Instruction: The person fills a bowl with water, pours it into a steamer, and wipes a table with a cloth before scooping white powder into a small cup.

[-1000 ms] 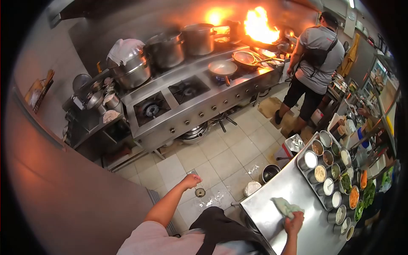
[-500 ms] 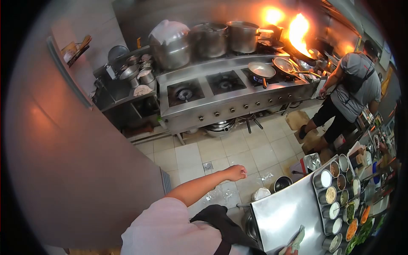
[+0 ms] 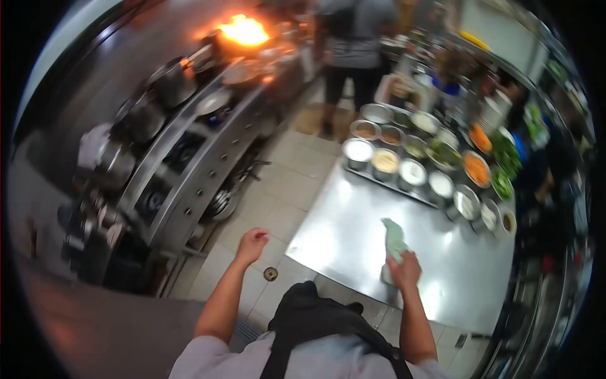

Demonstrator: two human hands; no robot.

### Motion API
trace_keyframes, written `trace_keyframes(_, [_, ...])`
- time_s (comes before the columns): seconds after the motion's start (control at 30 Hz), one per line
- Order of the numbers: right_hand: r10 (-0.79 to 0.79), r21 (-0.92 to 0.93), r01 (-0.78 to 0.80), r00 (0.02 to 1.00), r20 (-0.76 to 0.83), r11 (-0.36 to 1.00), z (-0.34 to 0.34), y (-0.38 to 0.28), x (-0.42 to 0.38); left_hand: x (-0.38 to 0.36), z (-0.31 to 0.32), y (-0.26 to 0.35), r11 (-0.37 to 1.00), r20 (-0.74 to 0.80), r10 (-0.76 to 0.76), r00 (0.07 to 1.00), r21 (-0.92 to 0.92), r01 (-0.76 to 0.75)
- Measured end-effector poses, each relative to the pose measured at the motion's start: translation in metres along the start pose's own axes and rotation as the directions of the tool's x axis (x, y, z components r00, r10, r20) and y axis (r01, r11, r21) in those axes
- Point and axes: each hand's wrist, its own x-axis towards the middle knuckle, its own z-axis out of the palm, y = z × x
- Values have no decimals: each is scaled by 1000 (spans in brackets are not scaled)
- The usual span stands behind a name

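Note:
My right hand [image 3: 405, 270] is closed on a pale green cloth [image 3: 394, 239], which lies against the steel table [image 3: 341, 234] near its front edge. Over the floor to the left of the table, my left hand [image 3: 253, 245] hangs in the air with its fingers curled, touching no surface. Whether something small is between those fingers cannot be made out. Behind the cloth, metal containers [image 3: 413, 174] of white, yellow, green and orange food stand in rows along the table's far side.
A long stove [image 3: 189, 183] with burners, a pan [image 3: 213, 102] and large pots [image 3: 172, 83] runs along the left. High flames [image 3: 244, 30] rise at its far end. Another person [image 3: 353, 50] stands beyond the table. A drain [image 3: 270, 274] is in the floor.
The view has swung right towards the table, so the table and food containers are now central. My right hand and the cloth have come fully into view. The other person's legs appear nearer the centre.

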Motion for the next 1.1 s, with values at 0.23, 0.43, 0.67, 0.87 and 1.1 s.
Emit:
trace_keyframes(0.23, [-208, 109, 198, 974, 86, 974, -44, 3, -42, 2, 59, 97, 999, 68, 25, 997, 32, -27])
trace_keyframes(0.43, [-40, 118, 38, 999, 10, 992, -61, 35, -70, 54, 74, 138, 993, 81, 115, 990, 1, -115])
trace_keyframes(0.67, [112, 104, -93, 975, -192, 990, -44, 15, -78, 191, 104, 195, 987, 114, 125, 986, -119, -111])
trace_keyframes(0.87, [268, 29, -272, 919, -290, 962, 19, -34, -45, 347, 172, 218, 982, 205, 66, 977, -186, -27])
trace_keyframes(1.1, [335, -163, -465, 801, -495, 870, 53, -62, -13, 478, 263, 220, 985, 295, 10, 956, -165, 40])
